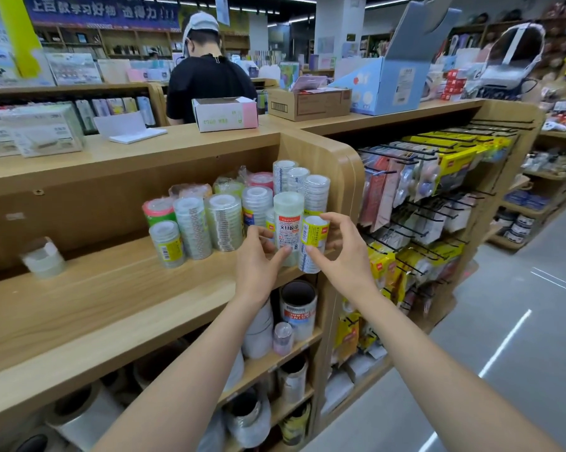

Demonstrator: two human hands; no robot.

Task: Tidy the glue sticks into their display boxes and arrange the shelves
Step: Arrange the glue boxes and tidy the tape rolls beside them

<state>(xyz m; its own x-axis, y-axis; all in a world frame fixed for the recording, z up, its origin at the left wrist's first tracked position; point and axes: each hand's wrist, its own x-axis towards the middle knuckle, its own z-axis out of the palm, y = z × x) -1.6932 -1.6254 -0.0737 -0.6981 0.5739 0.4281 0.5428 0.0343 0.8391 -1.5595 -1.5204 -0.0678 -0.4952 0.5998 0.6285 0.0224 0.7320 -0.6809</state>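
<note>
On the wooden shelf [112, 288], your left hand [258, 259] pinches a red-labelled clear tape stack [288, 223]; your right hand [340, 252], half-open, touches a yellow-labelled tape stack [314, 238].

Bare forearms, no sleeves, hands [302, 256] unadorned

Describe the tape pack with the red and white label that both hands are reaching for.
The tape pack is a tall stack of clear rolls in shiny plastic wrap, pale green-white on top. A red-headed white label with dark print and an "8" faces forward. It stands upright at the shelf's front right corner among other packs. The left hand touches its lower left; the right hand curls around the neighbouring yellow-labelled pack.
</note>
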